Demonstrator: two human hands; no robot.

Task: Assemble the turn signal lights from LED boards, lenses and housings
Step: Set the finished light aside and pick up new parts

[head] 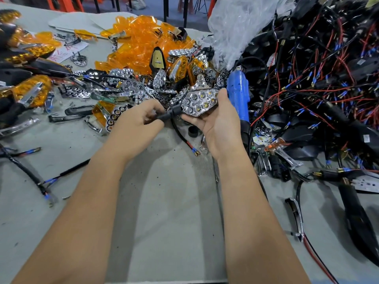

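My right hand (220, 128) cradles the black housing with its chrome honeycomb reflector (200, 103) above the grey table (168, 201), fingers curled around it; my left hand (135, 124) pinches its black stem (165, 117).

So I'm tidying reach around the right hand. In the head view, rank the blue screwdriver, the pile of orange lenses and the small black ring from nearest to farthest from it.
From the right hand:
1. Blue screwdriver, right beside its fingers.
2. Small black ring, just left on the table.
3. Pile of orange lenses, far back at centre.
The first two are close; the screwdriver seems nearer.
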